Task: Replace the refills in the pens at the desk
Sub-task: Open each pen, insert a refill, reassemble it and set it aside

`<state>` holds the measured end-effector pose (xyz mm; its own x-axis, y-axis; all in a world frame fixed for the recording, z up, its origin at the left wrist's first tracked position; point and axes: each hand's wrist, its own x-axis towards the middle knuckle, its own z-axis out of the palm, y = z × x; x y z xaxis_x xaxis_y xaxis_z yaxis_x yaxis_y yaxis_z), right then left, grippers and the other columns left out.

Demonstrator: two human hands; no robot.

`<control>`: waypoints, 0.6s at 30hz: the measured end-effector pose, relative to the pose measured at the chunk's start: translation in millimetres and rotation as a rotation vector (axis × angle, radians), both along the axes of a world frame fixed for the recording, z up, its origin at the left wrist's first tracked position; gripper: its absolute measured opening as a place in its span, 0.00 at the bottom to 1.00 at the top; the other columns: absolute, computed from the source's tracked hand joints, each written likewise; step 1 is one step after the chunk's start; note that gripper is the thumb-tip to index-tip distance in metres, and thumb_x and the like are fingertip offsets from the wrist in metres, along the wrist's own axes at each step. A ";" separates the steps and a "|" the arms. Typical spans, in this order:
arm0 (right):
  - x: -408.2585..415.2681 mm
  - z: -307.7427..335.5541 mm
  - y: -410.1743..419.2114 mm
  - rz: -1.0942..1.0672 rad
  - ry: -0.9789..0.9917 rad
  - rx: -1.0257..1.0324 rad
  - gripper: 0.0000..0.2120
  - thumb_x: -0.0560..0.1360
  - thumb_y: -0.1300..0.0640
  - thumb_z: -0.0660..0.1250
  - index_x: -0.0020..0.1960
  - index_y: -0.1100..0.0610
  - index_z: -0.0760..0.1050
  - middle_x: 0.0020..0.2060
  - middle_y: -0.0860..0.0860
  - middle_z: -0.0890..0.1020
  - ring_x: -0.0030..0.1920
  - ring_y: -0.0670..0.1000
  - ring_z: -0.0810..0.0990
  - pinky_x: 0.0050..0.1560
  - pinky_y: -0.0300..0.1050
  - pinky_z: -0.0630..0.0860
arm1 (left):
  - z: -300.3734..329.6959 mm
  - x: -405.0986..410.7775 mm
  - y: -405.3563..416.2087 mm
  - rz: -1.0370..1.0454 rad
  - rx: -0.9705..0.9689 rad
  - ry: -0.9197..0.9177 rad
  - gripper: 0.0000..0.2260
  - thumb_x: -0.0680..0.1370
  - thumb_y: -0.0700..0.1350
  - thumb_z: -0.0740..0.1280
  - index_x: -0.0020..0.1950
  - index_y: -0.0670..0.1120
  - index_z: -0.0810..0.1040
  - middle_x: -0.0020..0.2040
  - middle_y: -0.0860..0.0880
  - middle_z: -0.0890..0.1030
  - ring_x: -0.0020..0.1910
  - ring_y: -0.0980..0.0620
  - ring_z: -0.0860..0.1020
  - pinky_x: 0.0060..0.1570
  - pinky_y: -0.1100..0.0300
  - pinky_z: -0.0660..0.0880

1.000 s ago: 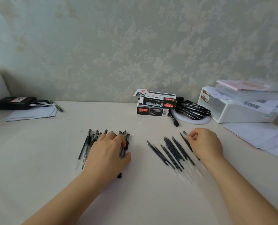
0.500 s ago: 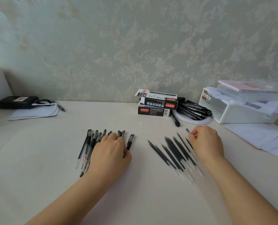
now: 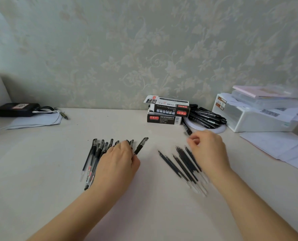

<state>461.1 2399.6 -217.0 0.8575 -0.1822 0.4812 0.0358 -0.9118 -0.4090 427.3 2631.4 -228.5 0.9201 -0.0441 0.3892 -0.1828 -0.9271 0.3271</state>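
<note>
Your left hand (image 3: pixel 117 162) has been sliding one pen (image 3: pixel 141 146) out of the row of pens (image 3: pixel 97 153) on the desk (image 3: pixel 40 171). A second ago that pen was buried under your palm; now it sticks out past your thumb, angled up and to the right, clear of the others. Looks like thumb and fingers are pinching its lower end, though the palm hides most of the contact, so I'm judging that part.

Your right hand (image 3: pixel 208 150) has shifted too — it was down on the far side of the refills (image 3: pixel 183 164), and now it's a bit further back, fingers curled in. It's motion-blurred, so I can't tell whether there's a refill pinched in there or nothing at all.

The refills themselves lie fanned out between your hands, tips pointing away from you.

So you're at the very start — first pen picked, nothing opened yet. Next you'll need both hands on that pen to unscrew it.
</note>
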 end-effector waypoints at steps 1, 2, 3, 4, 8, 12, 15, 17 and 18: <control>2.4 0.0 -15.1 -0.062 0.006 0.007 0.08 0.77 0.55 0.67 0.43 0.56 0.83 0.41 0.53 0.83 0.41 0.55 0.81 0.43 0.50 0.79 | 0.6 0.1 0.1 -0.006 -0.001 -0.012 0.08 0.80 0.47 0.56 0.44 0.44 0.65 0.36 0.50 0.72 0.38 0.48 0.71 0.38 0.55 0.67; 4.2 -1.9 -27.9 -0.115 0.023 0.012 0.08 0.77 0.56 0.68 0.42 0.57 0.83 0.40 0.54 0.83 0.41 0.57 0.81 0.43 0.51 0.79 | 1.3 -0.1 -0.2 -0.009 0.000 -0.020 0.08 0.81 0.46 0.56 0.44 0.44 0.64 0.34 0.50 0.71 0.36 0.48 0.70 0.36 0.55 0.63; 5.4 -5.4 -37.0 -0.148 0.048 0.017 0.08 0.77 0.56 0.68 0.42 0.58 0.82 0.40 0.55 0.84 0.41 0.57 0.81 0.42 0.51 0.79 | 1.8 -0.3 -0.6 -0.011 0.001 -0.024 0.08 0.81 0.45 0.55 0.44 0.44 0.62 0.32 0.50 0.69 0.34 0.48 0.68 0.34 0.55 0.60; 6.8 -9.3 -41.6 -0.164 0.078 0.020 0.08 0.77 0.56 0.68 0.42 0.58 0.82 0.39 0.55 0.84 0.41 0.58 0.81 0.42 0.50 0.79 | 2.0 -0.1 -1.1 -0.011 0.004 -0.024 0.08 0.82 0.45 0.53 0.44 0.44 0.61 0.31 0.50 0.68 0.32 0.47 0.67 0.34 0.55 0.58; 12.8 -19.1 -42.7 -0.183 0.164 0.020 0.10 0.77 0.54 0.68 0.42 0.59 0.82 0.39 0.55 0.83 0.38 0.56 0.78 0.37 0.45 0.75 | 2.2 0.6 -3.5 -0.046 -0.052 -0.006 0.09 0.83 0.43 0.51 0.43 0.46 0.57 0.30 0.49 0.68 0.30 0.45 0.66 0.32 0.52 0.56; 10.4 -10.8 -35.0 -0.163 0.115 -0.048 0.17 0.78 0.47 0.65 0.59 0.59 0.79 0.52 0.56 0.81 0.50 0.58 0.79 0.49 0.51 0.78 | 6.0 -0.5 -1.3 -0.131 -0.096 -0.003 0.06 0.83 0.49 0.51 0.52 0.47 0.62 0.34 0.48 0.74 0.34 0.44 0.73 0.34 0.48 0.68; 0.0 3.8 -8.0 0.126 -0.113 0.147 0.15 0.77 0.48 0.67 0.59 0.55 0.79 0.47 0.49 0.80 0.42 0.48 0.79 0.44 0.46 0.79 | 8.5 0.2 -0.8 -0.205 -0.032 -0.062 0.08 0.83 0.51 0.52 0.57 0.49 0.65 0.37 0.53 0.73 0.38 0.47 0.73 0.38 0.50 0.70; -9.6 10.0 18.7 0.375 -0.078 0.348 0.14 0.76 0.47 0.68 0.59 0.50 0.78 0.45 0.44 0.80 0.41 0.42 0.79 0.41 0.35 0.77 | 9.2 -0.9 -3.0 -0.260 0.025 -0.092 0.09 0.83 0.51 0.52 0.58 0.51 0.66 0.40 0.55 0.71 0.39 0.50 0.72 0.38 0.55 0.67; -13.2 9.3 29.8 0.459 -0.031 0.406 0.14 0.75 0.48 0.69 0.59 0.48 0.77 0.46 0.43 0.81 0.42 0.41 0.79 0.42 0.33 0.77 | 9.0 -1.9 -4.1 -0.283 0.068 -0.099 0.09 0.83 0.52 0.51 0.59 0.52 0.66 0.42 0.56 0.71 0.41 0.50 0.71 0.39 0.56 0.66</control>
<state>447.8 2429.4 -207.7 0.8787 0.0280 0.4766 0.4051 -0.5722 -0.7131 425.4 2627.2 -219.4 0.8253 -0.3223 0.4636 -0.4648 -0.8540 0.2337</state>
